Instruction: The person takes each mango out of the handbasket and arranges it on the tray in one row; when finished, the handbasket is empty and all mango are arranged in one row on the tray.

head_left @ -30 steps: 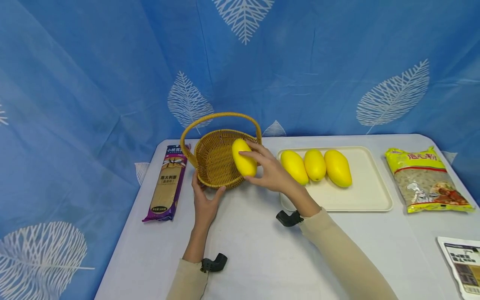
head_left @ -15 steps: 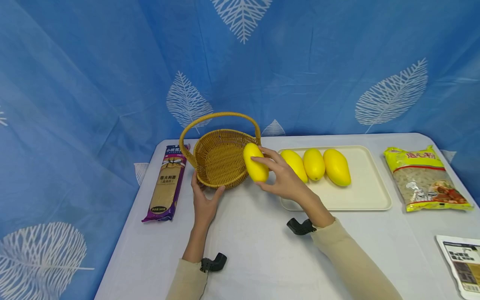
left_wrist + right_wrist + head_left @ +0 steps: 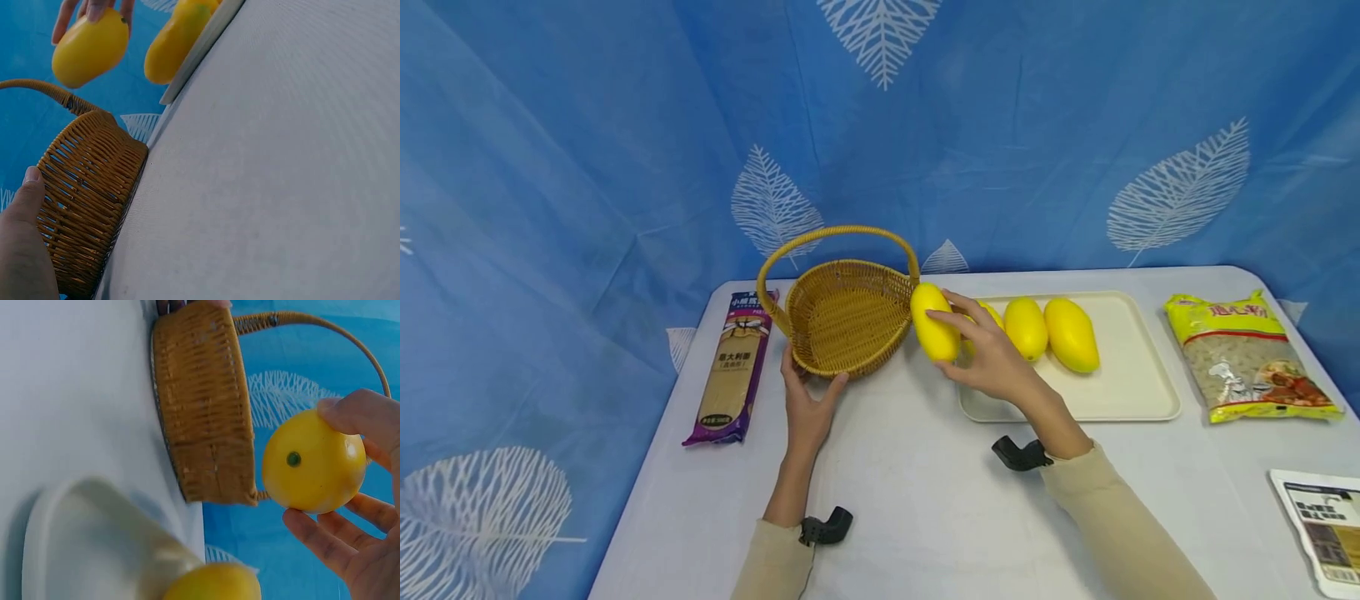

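Observation:
My right hand (image 3: 992, 354) grips a yellow mango (image 3: 935, 323) between thumb and fingers, held up in the gap between the basket and the tray. The right wrist view shows the same mango (image 3: 312, 462) end-on, its green stem spot facing the camera. At the near left of the brown wicker basket (image 3: 850, 321) is my left hand (image 3: 807, 408), gripping the rim. Its thumb shows against the woven wall (image 3: 81, 194) in the left wrist view; its other fingers are mostly hidden. No fruit is visible inside the basket.
On the cream tray (image 3: 1138, 375) to the right lie several more mangoes (image 3: 1072, 335), one partly hidden behind my right hand. A spaghetti pack (image 3: 732, 367) lies left of the basket. A yellow pasta bag (image 3: 1255, 358) and a white packet (image 3: 1326, 529) are at the right.
My right hand has carried the mango rightward, from over the basket's right side to just outside it, near the tray. My left hand and the basket stay in place.

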Demonstrator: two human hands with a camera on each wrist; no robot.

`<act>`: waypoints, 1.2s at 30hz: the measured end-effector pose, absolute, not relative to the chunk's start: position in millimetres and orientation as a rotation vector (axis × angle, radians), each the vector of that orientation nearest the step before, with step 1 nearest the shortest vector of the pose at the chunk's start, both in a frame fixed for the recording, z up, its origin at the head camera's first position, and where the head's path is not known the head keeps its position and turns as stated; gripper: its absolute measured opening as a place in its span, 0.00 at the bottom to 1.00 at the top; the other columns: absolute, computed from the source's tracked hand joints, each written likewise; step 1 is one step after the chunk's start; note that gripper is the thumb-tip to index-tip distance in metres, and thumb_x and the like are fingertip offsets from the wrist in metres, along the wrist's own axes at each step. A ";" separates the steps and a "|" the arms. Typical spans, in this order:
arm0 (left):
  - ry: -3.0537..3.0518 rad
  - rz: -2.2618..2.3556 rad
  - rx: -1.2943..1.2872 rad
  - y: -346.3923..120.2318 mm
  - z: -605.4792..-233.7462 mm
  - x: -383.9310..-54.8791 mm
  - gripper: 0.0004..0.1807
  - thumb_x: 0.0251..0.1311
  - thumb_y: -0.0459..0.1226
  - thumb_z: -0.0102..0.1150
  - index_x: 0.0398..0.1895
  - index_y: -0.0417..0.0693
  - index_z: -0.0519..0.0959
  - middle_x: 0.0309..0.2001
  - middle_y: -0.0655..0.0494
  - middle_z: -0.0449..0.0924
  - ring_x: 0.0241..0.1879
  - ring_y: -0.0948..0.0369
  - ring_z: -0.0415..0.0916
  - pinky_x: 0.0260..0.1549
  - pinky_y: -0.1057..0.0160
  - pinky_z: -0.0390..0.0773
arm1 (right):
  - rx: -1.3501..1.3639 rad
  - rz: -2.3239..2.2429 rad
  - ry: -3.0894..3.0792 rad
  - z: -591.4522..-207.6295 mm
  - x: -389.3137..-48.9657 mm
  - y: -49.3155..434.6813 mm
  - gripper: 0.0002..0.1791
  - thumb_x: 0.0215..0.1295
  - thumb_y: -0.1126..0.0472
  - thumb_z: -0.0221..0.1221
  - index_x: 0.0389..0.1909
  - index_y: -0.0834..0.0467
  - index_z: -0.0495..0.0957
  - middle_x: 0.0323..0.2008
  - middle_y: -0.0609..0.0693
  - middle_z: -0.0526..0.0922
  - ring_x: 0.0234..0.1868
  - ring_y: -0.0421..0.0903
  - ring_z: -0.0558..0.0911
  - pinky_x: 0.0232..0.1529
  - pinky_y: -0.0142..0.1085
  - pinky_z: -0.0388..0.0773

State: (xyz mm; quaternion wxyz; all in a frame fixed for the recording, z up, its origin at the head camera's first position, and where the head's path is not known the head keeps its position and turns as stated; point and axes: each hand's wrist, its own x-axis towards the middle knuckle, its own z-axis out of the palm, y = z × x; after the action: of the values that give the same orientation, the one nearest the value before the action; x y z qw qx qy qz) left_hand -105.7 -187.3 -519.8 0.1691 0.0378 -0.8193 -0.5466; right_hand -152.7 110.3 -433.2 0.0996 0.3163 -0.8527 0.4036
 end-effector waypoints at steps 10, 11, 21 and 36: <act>-2.309 -1.573 0.074 -184.9 -512.2 -103.5 0.55 0.59 0.40 0.68 0.78 0.51 0.39 0.74 0.42 0.51 0.70 0.44 0.57 0.68 0.42 0.58 | 0.792 1.168 -2.520 -430.6 -155.4 146.5 0.39 0.48 0.67 0.74 0.64 0.54 0.73 0.73 0.57 0.60 0.65 0.57 0.70 0.61 0.51 0.73; -2.308 -1.568 0.073 -185.1 -513.1 -103.3 0.54 0.59 0.40 0.68 0.78 0.52 0.39 0.74 0.43 0.51 0.69 0.45 0.57 0.68 0.43 0.59 | 0.778 1.166 -2.519 -431.1 -155.5 150.2 0.39 0.48 0.67 0.74 0.64 0.54 0.73 0.73 0.57 0.60 0.65 0.57 0.70 0.61 0.52 0.73; -2.320 -1.541 0.109 -186.7 -522.9 -105.2 0.54 0.59 0.44 0.68 0.78 0.61 0.39 0.75 0.49 0.51 0.69 0.52 0.59 0.67 0.47 0.61 | 0.671 1.132 -2.511 -433.6 -154.0 192.3 0.40 0.47 0.71 0.73 0.65 0.58 0.72 0.71 0.60 0.61 0.61 0.62 0.73 0.50 0.29 0.79; -2.311 -1.535 0.077 -186.2 -524.0 -104.8 0.54 0.59 0.42 0.68 0.78 0.58 0.40 0.73 0.45 0.54 0.69 0.51 0.59 0.66 0.48 0.62 | 0.294 1.140 -2.603 -433.8 -141.8 281.5 0.42 0.50 0.73 0.70 0.69 0.56 0.68 0.74 0.59 0.55 0.66 0.69 0.65 0.44 0.04 0.58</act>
State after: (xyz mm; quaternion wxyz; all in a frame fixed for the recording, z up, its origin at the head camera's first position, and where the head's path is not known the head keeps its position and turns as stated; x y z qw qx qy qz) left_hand -104.8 -186.2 -524.0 0.1822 0.0274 -0.8187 -0.5439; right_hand -141.8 281.5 -433.8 0.1418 0.1019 -0.9019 0.3951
